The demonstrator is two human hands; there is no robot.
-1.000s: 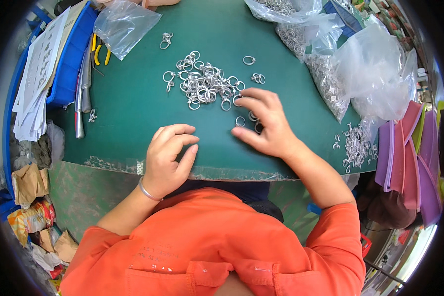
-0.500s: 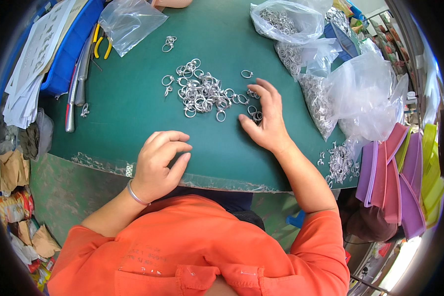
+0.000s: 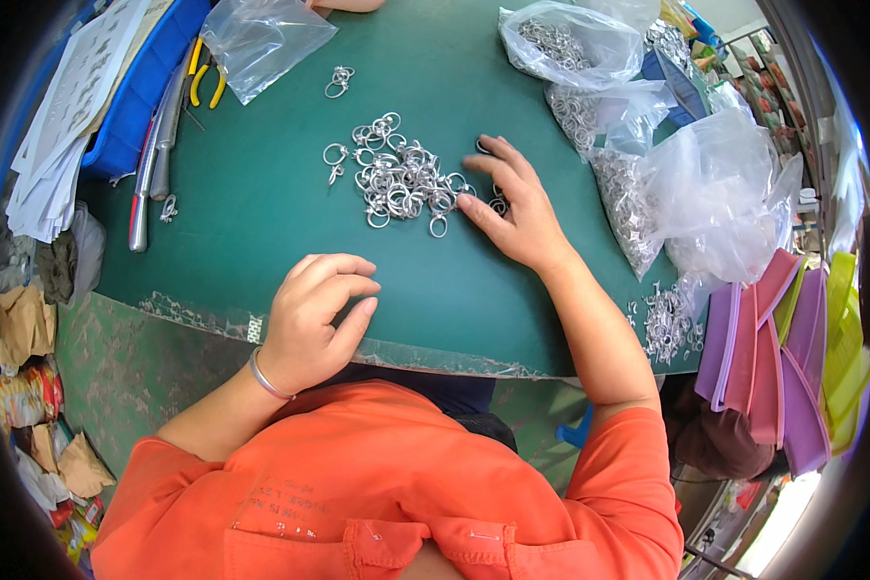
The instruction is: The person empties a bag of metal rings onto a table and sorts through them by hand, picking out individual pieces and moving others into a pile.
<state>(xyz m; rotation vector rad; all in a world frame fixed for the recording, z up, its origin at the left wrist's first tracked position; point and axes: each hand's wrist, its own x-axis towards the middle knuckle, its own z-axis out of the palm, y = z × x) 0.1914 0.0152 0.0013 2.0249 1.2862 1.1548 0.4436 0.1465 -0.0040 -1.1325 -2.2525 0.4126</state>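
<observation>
A loose pile of silver-coloured metal rings (image 3: 401,184) lies in the middle of the green tabletop. At the pile's right side my right hand (image 3: 514,208) reaches over a few rings, fingers spread and thumb stretched toward the pile. Parts of those rings show beside and under the fingers; the rest is covered. Nothing shows gripped in that hand. Nearer to me, my left hand (image 3: 314,307) rests by the front edge, loosely bent, with thumb and fingers apart and holding nothing. A small ring cluster (image 3: 338,81) sits beyond the pile.
Plastic bags of metal parts (image 3: 623,198) stand at the right, with a heap of small metal pieces (image 3: 669,324) near the front corner. On the left are a metal rod (image 3: 143,198), yellow-handled pliers (image 3: 206,82) and a blue bin (image 3: 140,106) with papers. A clear bag (image 3: 261,48) lies far left.
My right hand has shifted left and slightly away from me, closer to the pile, and now covers most of the ring that lay apart. My left hand stays in place.
</observation>
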